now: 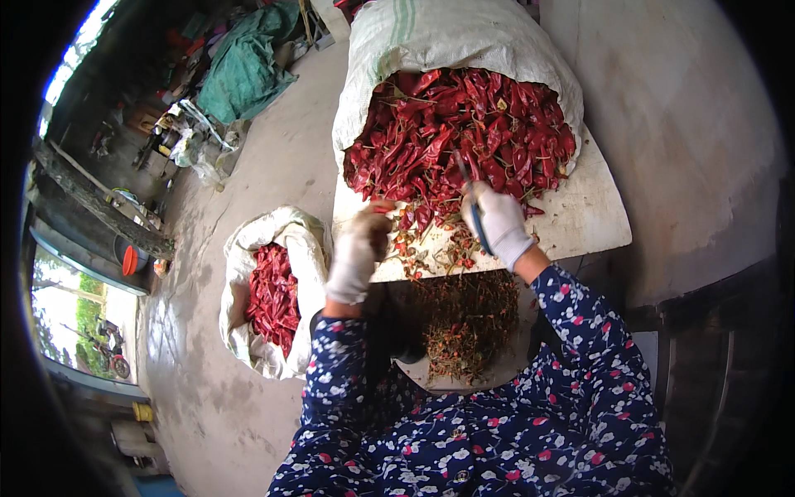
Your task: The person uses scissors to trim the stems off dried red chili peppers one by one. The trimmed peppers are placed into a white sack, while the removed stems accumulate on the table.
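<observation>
Dried red chili peppers [459,130] spill from the mouth of a large white woven sack [459,37] lying on a pale board [584,211]. My right hand [497,220], in a white glove, holds scissors [477,220] with dark blue handles, the blades pointing at the pile. My left hand [360,248], also gloved and blurred, is at the board's left edge with a red pepper [382,206] at its fingertips. Cut stems and caps [459,251] lie on the board between my hands. A heap of stem scraps [472,329] sits below the board's near edge.
An upright white woven sack [236,298] with red peppers [273,298] inside stands on the concrete floor [205,385] at the left. A wall [677,155] rises close on the right. A green tarp [248,62] and clutter are at the back left, near a wooden pole [99,199].
</observation>
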`<state>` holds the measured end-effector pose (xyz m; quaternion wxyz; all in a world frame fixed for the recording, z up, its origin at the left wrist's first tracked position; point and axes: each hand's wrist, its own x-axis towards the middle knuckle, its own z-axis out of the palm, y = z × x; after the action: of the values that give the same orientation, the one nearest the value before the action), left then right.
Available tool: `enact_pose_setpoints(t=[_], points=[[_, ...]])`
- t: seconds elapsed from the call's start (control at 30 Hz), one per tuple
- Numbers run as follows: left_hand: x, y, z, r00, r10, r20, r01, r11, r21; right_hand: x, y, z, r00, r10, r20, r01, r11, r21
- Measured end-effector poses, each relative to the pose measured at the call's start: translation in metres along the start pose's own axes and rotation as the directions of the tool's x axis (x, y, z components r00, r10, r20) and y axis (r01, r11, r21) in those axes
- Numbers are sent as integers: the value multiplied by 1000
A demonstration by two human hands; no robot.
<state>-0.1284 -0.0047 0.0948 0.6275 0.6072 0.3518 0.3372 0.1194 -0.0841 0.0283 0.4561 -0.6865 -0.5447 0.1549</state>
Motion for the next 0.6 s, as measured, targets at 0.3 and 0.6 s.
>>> enact_pose_setpoints(t=[0.3,0.6], points=[[-80,-19,-226,816,293,-499,518,13,855,12,21,-45,960,252,-122,-129,783,608],[84,-79,-67,985,-16,172,-157,328,931,11,23,-36,960,268,-83,-189,835,517]])
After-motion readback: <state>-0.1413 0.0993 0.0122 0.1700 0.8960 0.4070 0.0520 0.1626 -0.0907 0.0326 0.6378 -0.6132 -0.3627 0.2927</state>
